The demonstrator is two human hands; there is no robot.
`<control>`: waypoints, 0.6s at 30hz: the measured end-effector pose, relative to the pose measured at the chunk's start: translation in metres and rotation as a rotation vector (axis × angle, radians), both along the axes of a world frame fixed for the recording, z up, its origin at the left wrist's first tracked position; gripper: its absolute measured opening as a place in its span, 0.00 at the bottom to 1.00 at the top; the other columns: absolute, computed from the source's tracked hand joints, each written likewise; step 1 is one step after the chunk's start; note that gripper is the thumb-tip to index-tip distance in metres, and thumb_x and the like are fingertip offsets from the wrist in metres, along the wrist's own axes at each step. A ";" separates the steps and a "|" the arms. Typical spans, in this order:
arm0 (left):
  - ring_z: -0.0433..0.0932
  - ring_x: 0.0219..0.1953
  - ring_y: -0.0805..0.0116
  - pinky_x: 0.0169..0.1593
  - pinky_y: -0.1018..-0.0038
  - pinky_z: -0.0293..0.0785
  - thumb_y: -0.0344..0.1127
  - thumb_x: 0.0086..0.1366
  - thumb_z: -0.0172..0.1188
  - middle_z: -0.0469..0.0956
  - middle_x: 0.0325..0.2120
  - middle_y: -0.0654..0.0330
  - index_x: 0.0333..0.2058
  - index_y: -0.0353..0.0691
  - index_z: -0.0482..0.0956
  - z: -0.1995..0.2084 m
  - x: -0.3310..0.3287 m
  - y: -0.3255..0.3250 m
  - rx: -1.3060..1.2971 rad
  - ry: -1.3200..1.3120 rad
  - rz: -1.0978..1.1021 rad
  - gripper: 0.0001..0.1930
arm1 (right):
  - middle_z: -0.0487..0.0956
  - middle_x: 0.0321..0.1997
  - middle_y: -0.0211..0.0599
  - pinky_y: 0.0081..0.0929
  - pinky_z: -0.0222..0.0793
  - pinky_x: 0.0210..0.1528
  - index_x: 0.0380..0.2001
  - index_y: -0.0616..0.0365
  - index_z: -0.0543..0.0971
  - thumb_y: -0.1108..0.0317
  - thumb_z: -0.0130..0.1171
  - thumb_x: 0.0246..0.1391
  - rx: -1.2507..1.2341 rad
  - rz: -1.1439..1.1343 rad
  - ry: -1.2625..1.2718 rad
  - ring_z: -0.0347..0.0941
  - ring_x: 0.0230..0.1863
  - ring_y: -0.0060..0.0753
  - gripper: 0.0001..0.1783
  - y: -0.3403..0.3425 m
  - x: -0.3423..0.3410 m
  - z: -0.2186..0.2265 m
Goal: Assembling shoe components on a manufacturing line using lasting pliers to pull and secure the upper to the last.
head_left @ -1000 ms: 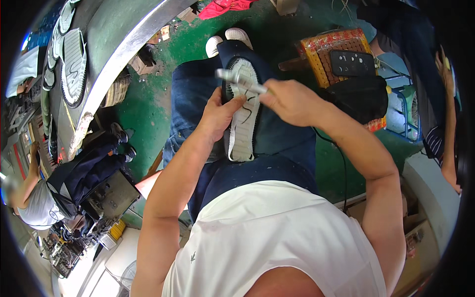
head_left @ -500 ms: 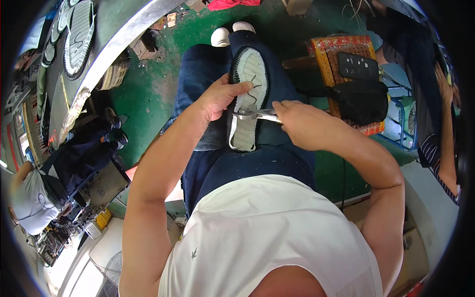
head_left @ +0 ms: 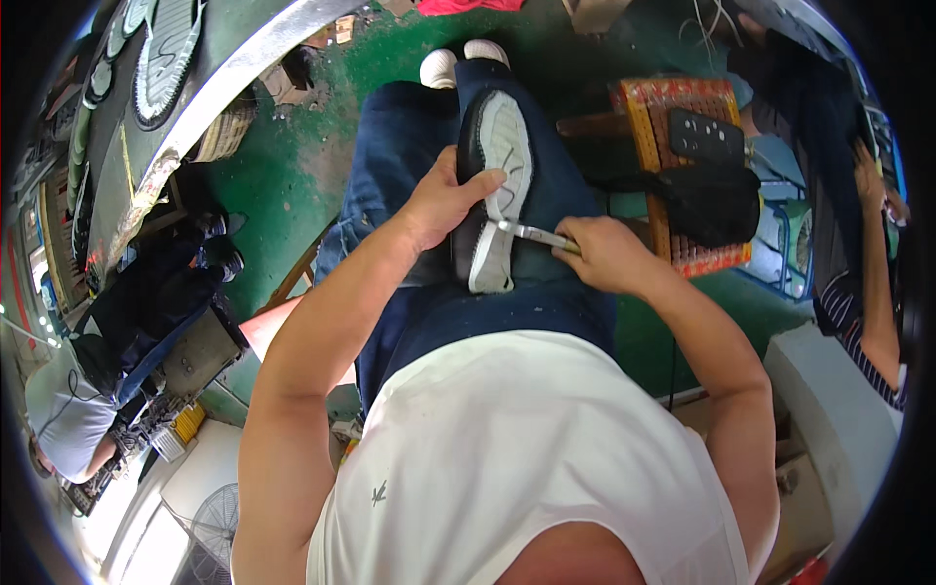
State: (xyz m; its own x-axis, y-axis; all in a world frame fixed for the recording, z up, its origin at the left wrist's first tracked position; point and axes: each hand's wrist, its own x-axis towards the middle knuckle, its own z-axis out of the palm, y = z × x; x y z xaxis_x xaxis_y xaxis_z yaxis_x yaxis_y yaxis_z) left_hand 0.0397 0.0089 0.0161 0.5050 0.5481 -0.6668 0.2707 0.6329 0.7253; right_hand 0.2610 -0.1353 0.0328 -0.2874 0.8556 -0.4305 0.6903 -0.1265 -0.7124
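Fairly plainly, from my distant post, I could make out a dark shoe [head_left: 505, 136] lying sole up along the person's right thigh [head_left: 565, 214], toe end toward the knee, the upper mostly lost beneath it. The left hand [head_left: 439, 203] gripped it from the left side, thumb pressed on the pale sole; I couldn't see the other fingers, which were tucked behind the edge. The right hand [head_left: 606, 253] was closed around the handle of a hammer-like metal tool [head_left: 536, 234], covering its far end, and the small head lay over the sole's left edge; whether it touched, I couldn't tell. On my right, a black bag [head_left: 717, 207] covered part of a woven-topped stool [head_left: 643, 132], with a black phone-like slab [head_left: 704, 136] just beyond. At upper left, another shoe [head_left: 168, 63] on the worktable [head_left: 229, 24] was cut off by the top of my view. The fisheye rim cropped a co-worker's striped garment [head_left: 853, 307], and the lower edge clipped a fan [head_left: 216, 512].
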 end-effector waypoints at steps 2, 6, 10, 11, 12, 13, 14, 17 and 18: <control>0.70 0.60 0.65 0.66 0.70 0.65 0.33 0.64 0.67 0.71 0.58 0.52 0.67 0.33 0.55 0.010 -0.006 -0.005 0.120 0.071 -0.143 0.38 | 0.81 0.35 0.50 0.49 0.72 0.43 0.39 0.60 0.78 0.65 0.61 0.59 -0.075 -0.004 0.004 0.79 0.40 0.57 0.10 0.001 0.004 -0.003; 0.65 0.65 0.66 0.69 0.69 0.60 0.28 0.65 0.64 0.64 0.65 0.52 0.73 0.39 0.43 0.008 -0.014 -0.026 0.102 -0.142 -0.024 0.45 | 0.80 0.35 0.50 0.48 0.74 0.45 0.36 0.62 0.76 0.66 0.59 0.59 0.030 0.032 -0.081 0.79 0.40 0.55 0.09 -0.005 -0.005 0.011; 0.71 0.60 0.63 0.64 0.68 0.68 0.24 0.61 0.65 0.69 0.60 0.50 0.71 0.37 0.45 0.000 0.000 -0.038 0.154 -0.093 0.140 0.46 | 0.78 0.32 0.49 0.45 0.76 0.42 0.36 0.64 0.74 0.70 0.57 0.56 0.257 0.136 -0.219 0.79 0.36 0.55 0.08 -0.027 -0.012 0.019; 0.71 0.61 0.61 0.64 0.67 0.68 0.26 0.60 0.66 0.69 0.60 0.48 0.71 0.35 0.46 -0.006 0.000 -0.044 0.271 -0.012 0.115 0.46 | 0.78 0.33 0.49 0.44 0.76 0.40 0.36 0.64 0.74 0.70 0.58 0.57 0.221 0.157 -0.245 0.80 0.36 0.54 0.09 -0.032 -0.016 0.023; 0.71 0.61 0.59 0.64 0.67 0.68 0.27 0.60 0.66 0.69 0.59 0.46 0.70 0.33 0.46 -0.015 -0.004 -0.047 0.387 0.072 0.088 0.46 | 0.79 0.34 0.48 0.44 0.77 0.39 0.37 0.63 0.74 0.69 0.58 0.57 0.185 0.174 -0.270 0.80 0.36 0.53 0.09 -0.033 -0.018 0.026; 0.64 0.67 0.51 0.67 0.63 0.63 0.34 0.60 0.67 0.63 0.63 0.40 0.71 0.32 0.44 -0.018 -0.009 -0.048 0.573 0.203 -0.036 0.48 | 0.81 0.32 0.43 0.37 0.77 0.33 0.34 0.63 0.76 0.65 0.60 0.60 0.105 0.195 -0.267 0.81 0.31 0.41 0.10 -0.034 -0.017 0.024; 0.64 0.67 0.51 0.67 0.63 0.63 0.34 0.60 0.67 0.63 0.63 0.40 0.71 0.32 0.44 -0.021 -0.015 -0.052 0.579 0.203 -0.028 0.48 | 0.81 0.32 0.43 0.37 0.77 0.33 0.34 0.63 0.76 0.65 0.60 0.60 0.112 0.201 -0.270 0.81 0.31 0.41 0.10 -0.025 -0.010 0.020; 0.42 0.75 0.44 0.74 0.61 0.44 0.42 0.64 0.63 0.43 0.71 0.35 0.73 0.34 0.34 -0.011 -0.034 -0.070 0.747 0.198 -0.236 0.52 | 0.82 0.28 0.34 0.22 0.72 0.27 0.33 0.65 0.79 0.62 0.60 0.62 -0.774 0.111 0.402 0.76 0.26 0.21 0.14 0.010 0.022 -0.004; 0.42 0.75 0.44 0.74 0.61 0.44 0.42 0.64 0.63 0.43 0.71 0.35 0.73 0.34 0.34 -0.016 -0.045 -0.072 0.750 0.192 -0.233 0.52 | 0.82 0.28 0.34 0.22 0.72 0.27 0.33 0.65 0.79 0.62 0.60 0.62 -0.772 0.109 0.396 0.76 0.26 0.21 0.14 0.022 0.028 -0.010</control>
State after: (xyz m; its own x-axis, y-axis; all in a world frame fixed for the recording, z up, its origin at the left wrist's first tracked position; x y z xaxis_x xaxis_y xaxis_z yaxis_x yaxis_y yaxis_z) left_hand -0.0053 -0.0630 0.0001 0.5753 0.7788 -0.2500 0.4990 -0.0920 0.8617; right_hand 0.2893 -0.1135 0.0226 -0.6020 0.3252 -0.7293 0.4467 -0.6199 -0.6451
